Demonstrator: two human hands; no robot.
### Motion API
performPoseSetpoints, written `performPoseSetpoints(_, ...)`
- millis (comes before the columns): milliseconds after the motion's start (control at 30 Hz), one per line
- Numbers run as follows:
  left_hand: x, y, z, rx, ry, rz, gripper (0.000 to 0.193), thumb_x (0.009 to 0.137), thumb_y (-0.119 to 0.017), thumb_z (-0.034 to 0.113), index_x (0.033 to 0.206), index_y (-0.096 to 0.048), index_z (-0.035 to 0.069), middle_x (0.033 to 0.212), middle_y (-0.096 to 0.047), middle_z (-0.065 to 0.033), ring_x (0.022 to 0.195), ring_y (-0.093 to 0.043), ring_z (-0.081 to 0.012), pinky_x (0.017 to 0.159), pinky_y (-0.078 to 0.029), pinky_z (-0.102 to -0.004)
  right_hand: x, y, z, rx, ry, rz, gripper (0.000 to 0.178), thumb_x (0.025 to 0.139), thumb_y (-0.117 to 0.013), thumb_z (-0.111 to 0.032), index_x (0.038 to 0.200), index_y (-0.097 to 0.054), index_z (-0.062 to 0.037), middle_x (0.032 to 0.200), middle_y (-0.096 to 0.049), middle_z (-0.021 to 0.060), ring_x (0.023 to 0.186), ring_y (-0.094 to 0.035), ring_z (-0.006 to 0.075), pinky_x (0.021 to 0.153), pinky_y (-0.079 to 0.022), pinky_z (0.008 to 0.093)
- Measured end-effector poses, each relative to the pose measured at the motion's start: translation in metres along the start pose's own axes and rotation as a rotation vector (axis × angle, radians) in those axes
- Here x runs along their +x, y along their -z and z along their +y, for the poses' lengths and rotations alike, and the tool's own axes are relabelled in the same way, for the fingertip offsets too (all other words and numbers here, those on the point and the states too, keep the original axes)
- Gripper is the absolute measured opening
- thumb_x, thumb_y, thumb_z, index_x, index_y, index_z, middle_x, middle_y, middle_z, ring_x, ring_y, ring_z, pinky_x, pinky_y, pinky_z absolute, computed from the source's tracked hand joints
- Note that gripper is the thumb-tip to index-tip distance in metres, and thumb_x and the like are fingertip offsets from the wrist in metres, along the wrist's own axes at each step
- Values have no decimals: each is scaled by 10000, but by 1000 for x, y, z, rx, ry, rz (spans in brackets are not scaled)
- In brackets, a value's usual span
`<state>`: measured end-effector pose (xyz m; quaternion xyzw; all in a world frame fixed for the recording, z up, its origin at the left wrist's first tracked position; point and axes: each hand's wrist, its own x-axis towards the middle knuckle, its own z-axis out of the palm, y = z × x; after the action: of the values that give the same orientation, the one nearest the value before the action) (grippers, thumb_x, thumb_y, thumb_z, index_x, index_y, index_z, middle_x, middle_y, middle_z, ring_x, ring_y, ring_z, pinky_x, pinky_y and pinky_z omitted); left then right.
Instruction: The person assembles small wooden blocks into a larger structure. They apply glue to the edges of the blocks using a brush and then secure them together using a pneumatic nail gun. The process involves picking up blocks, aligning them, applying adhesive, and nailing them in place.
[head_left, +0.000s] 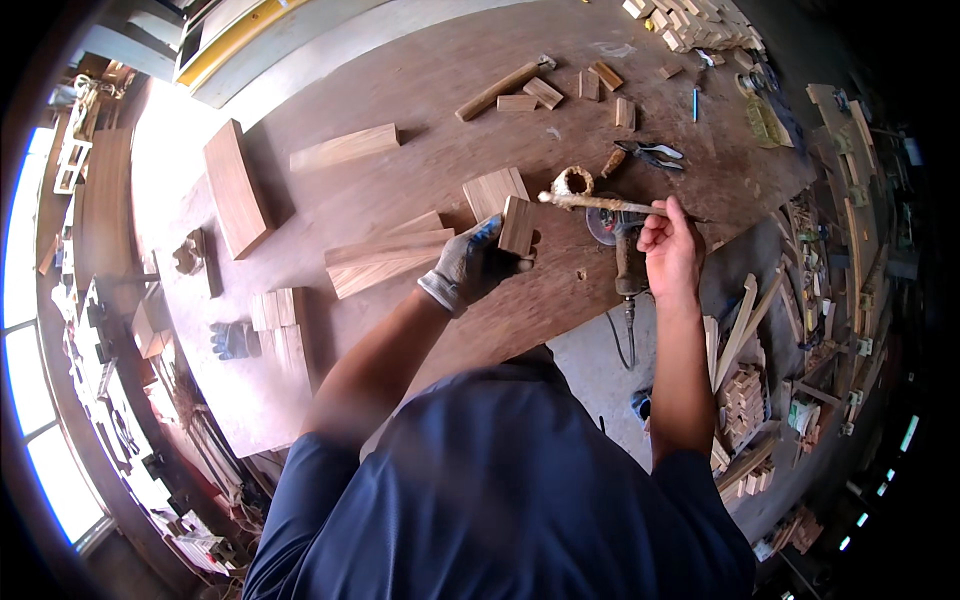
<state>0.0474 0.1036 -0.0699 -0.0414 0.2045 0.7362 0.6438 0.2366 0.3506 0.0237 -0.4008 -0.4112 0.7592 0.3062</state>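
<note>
My left hand (pixel 470 265), in a grey work glove with blue patches, grips a small wooden block (pixel 516 227) held upright above the table. Bare, my right hand (pixel 671 243) pinches the end of a thin glue-crusted stick (pixel 605 203), which points left toward the block. Just behind the stick's far end stands a small round pot (pixel 573 181) with a crusted, yellowish rim. Another wooden block (pixel 492 192) lies behind the held one. Beneath the stick, an angle grinder (pixel 627 255) rests near the table's edge, partly hidden by it.
Pliers (pixel 652 153) lie beyond the pot. Several boards (pixel 237 190) and small offcuts (pixel 543 93) are spread over the brown table (pixel 440 130). A spare glove (pixel 235 340) sits at the left. Stacked wood pieces (pixel 745 405) stand below the table's right edge.
</note>
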Motion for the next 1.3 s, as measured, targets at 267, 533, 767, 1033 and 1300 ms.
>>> performPoseSetpoints(267,-9,-16,1,4,-9,-44,576,1088,-564,419,1479,-518,-2,1319,-671,-243,1092,-695,-357,911,-602,-464,-23,-26,18,-187,114,-122,320,1042,-690,-367,1071,-711,-50,788,-722,68,598,-666,141,545,-540,278)
performPoseSetpoints(533,-12,-12,1,4,-25,-56,597,1087,-558,427,1498,-508,-3,1303,-679,-251,1038,-713,-352,907,-604,-462,-28,-41,17,-238,276,-94,285,1065,-663,-319,1096,-706,-39,815,-729,75,620,-674,146,577,-558,283)
performPoseSetpoints(767,-13,-10,1,22,-33,-66,582,1100,-528,422,1486,-512,-13,1303,-677,-259,1015,-717,-355,900,-605,-460,-33,-39,16,-247,313,-137,287,1077,-630,-289,1115,-693,-12,816,-722,89,626,-673,164,613,-568,299)
performPoseSetpoints(1033,-11,-11,4,-20,-36,-46,534,1124,-479,386,1469,-527,-18,1297,-688,-244,1033,-718,-354,890,-609,-460,-61,-43,10,-423,339,-249,278,1099,-587,-255,1077,-688,4,791,-705,81,617,-650,141,609,-532,276)
performPoseSetpoints(1300,-12,-17,6,6,-46,55,528,1132,-457,383,1494,-522,4,1357,-671,-232,1103,-704,-342,911,-608,-465,-87,-48,-2,-550,428,-380,244,1098,-584,-193,1091,-691,26,809,-716,92,661,-666,131,656,-558,273)
